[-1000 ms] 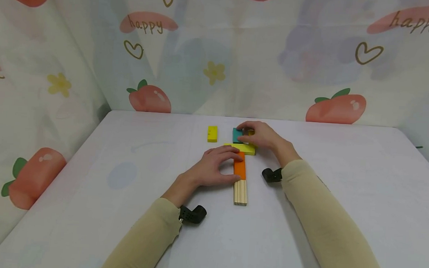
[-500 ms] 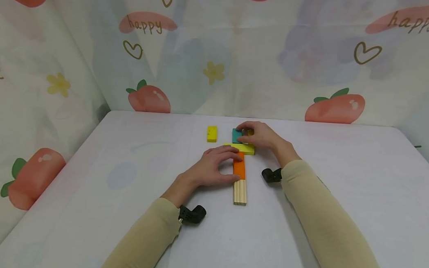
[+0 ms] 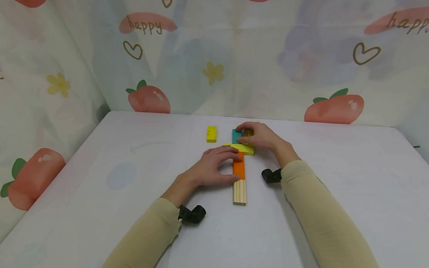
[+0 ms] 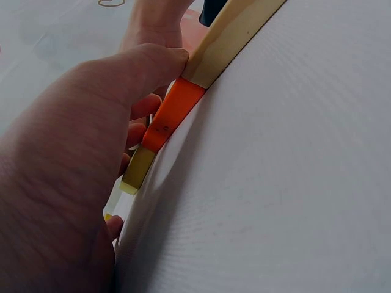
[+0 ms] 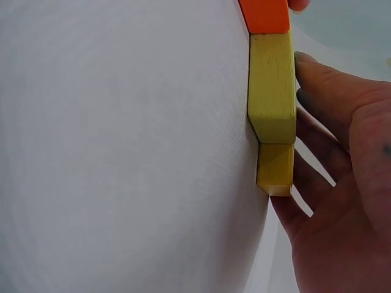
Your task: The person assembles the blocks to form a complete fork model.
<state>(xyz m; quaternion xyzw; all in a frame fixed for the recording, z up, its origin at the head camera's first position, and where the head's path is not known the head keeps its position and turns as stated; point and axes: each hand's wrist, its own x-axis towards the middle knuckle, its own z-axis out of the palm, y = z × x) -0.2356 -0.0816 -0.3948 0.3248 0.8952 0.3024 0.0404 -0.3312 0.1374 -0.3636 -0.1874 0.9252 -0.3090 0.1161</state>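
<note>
Several wooden blocks lie joined in a T-like layout on the white table. My left hand [image 3: 214, 166] curves over the orange block [image 3: 239, 168], thumb at its near end and fingertips at its far end. A grooved plain wood piece [image 3: 239, 192] continues toward me, and a pale yellow block [image 3: 248, 149] lies crosswise beyond. Behind that, my right hand [image 3: 264, 136] pinches the teal block [image 3: 235, 136] between thumb and forefinger. A darker yellow block [image 5: 275, 165] stands against the pale yellow one in the right wrist view; my right hand partly covers it in the head view.
A separate yellow block [image 3: 211, 134] lies to the left of the teal one. Behind the table [image 3: 327, 157] hangs a patterned cloth backdrop [image 3: 255, 71]. Black wrist cameras stick out at the left cuff [image 3: 193, 214] and right cuff [image 3: 271, 175].
</note>
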